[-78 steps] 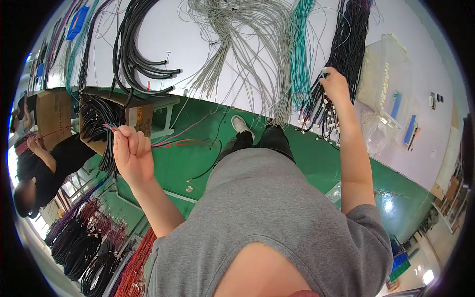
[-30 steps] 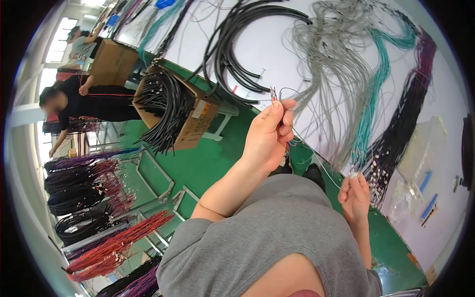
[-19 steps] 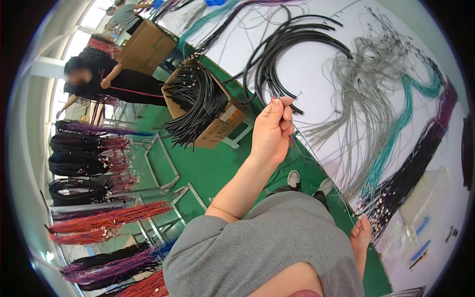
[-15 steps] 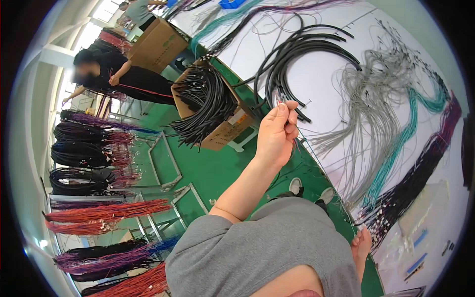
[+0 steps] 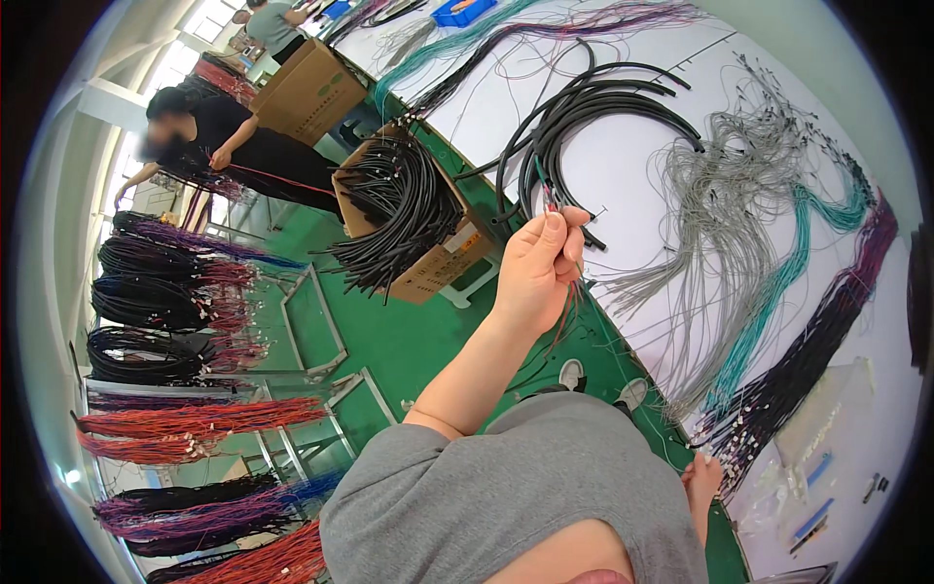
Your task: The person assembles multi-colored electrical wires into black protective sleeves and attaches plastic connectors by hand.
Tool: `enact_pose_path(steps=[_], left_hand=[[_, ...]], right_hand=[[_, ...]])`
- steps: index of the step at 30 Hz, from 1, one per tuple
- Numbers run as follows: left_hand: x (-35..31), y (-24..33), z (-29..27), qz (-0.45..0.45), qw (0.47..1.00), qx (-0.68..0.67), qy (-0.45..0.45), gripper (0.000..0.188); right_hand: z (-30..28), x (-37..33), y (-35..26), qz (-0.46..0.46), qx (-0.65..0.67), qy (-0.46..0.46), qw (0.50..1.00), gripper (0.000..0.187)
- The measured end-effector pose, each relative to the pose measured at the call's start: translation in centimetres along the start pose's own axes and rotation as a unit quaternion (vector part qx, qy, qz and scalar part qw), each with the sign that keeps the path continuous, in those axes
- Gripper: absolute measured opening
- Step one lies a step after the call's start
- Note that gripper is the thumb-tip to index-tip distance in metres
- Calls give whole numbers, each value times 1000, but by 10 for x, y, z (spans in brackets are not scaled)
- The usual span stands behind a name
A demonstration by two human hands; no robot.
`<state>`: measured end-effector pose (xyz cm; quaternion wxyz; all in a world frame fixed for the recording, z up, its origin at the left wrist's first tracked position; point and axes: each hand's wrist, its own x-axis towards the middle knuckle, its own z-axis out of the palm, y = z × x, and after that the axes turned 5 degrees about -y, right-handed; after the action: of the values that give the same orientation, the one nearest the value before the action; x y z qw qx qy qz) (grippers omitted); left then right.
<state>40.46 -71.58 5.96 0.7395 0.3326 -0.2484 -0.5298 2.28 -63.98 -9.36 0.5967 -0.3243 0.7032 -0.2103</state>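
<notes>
My left hand (image 5: 535,268) is raised over the table's near edge, thumb and fingers pinched on thin wires (image 5: 547,190). Red and green strands show above the fingertips, and loose ends (image 5: 572,307) hang below the hand. Low on the right, my right hand (image 5: 700,487) is at the table edge with its fingers bent. It is beside a thick bundle of black wires (image 5: 793,399) tipped with small white connectors. What its fingers hold is hidden. Beyond my left hand lie curved black tubes (image 5: 555,136) on the white table (image 5: 623,156).
Grey wires (image 5: 720,214) and teal wires (image 5: 803,243) spread across the table. A cardboard box (image 5: 438,268) full of black tubing stands left of the table. Wire bundles (image 5: 195,428) hang on racks at left. A co-worker in black (image 5: 233,146) handles red wires. A blue bin (image 5: 462,12) sits far back.
My left hand has shifted slightly left and down, still pinching the wires; more of the strands now show above and below it. My right hand has barely moved.
</notes>
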Motion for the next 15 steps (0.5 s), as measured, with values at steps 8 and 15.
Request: enact_pose_path(steps=[8, 15], left_hand=[[-5, 44, -43, 111, 975, 73, 176, 22], [-30, 26, -129, 50, 714, 681, 152, 28]], right_hand=[[-102, 60, -33, -220, 477, -146, 838, 8], [-116, 31, -200, -376, 472, -149, 783, 21]])
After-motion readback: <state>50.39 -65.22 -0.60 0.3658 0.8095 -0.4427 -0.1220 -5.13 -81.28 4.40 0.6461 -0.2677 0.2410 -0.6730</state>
